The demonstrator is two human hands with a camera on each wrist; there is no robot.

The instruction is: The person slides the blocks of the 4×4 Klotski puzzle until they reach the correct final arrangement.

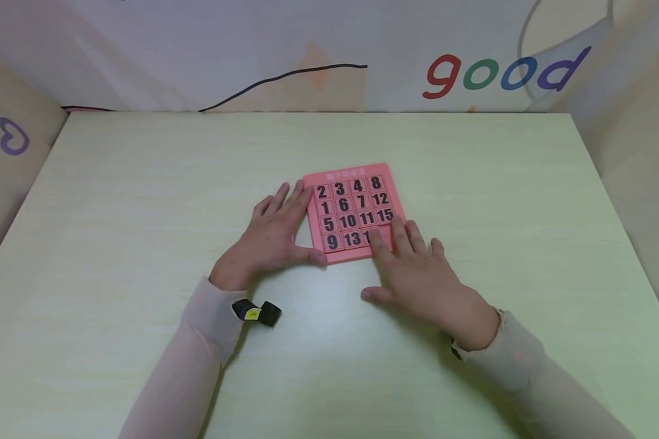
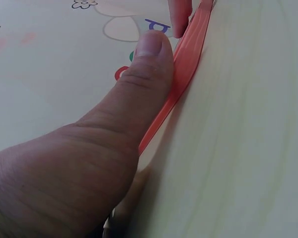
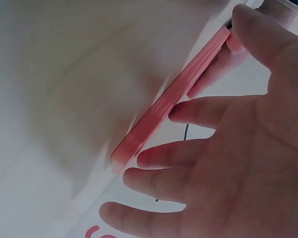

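Observation:
A pink number sliding puzzle (image 1: 354,172) lies flat, slightly turned, with black-numbered square tiles in rows. My left hand (image 1: 271,238) rests along its left side, thumb at the lower left corner and fingertips at the upper left edge. The left wrist view shows that thumb (image 2: 144,74) against the puzzle's side (image 2: 188,57). My right hand (image 1: 420,277) reaches in from the lower right, fingers spread; the index fingertip touches a bottom-row tile and partly hides its number. Right of that tile is a bare pink slot. The right wrist view shows the puzzle's edge (image 3: 171,96) beside the right fingers.
The puzzle lies on a pale wood-grain table (image 1: 143,183). A printed cloth (image 1: 241,49) with the coloured word "good" hangs behind the far edge. A black strap with a small black block (image 1: 270,314) is on the left wrist.

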